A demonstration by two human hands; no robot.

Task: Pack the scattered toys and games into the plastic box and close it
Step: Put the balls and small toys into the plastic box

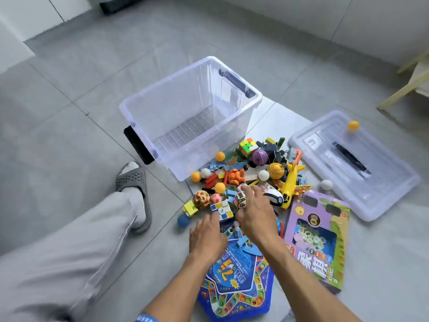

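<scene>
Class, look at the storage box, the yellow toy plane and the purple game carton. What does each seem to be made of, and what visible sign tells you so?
Storage box: clear glossy plastic; the floor shows through its walls.
Yellow toy plane: likely moulded hard plastic, smooth and shiny.
Purple game carton: apparently printed cardboard with folded edges and a clear window, probably plastic film.

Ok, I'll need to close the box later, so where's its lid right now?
In the head view the clear lid lies flat on the floor at right, beside the toy pile, with an orange ball on its far corner.
</scene>
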